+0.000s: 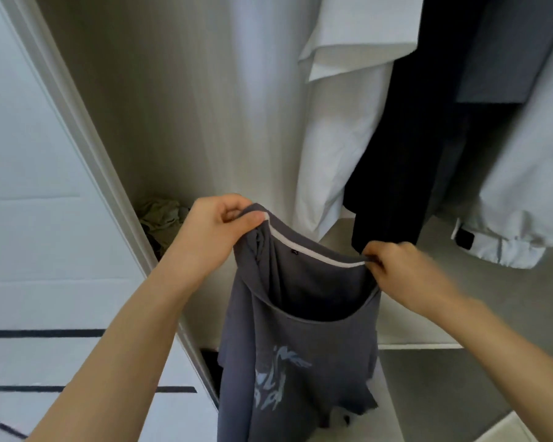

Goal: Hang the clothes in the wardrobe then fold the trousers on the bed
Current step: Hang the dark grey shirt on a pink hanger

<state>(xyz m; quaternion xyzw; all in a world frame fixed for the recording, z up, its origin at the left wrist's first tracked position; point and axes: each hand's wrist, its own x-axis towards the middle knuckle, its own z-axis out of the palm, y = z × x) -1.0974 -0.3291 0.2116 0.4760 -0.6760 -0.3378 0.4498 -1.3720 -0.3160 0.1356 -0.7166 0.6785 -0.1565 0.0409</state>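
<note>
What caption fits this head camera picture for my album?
Left hand and right hand hold a grey T-shirt by its collar, facing hanging clothes in the wardrobe.

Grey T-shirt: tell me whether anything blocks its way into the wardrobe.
Nothing visible does. Left hand and right hand hold the grey T-shirt before an open gap beside the white shirt; rail unseen.
</note>
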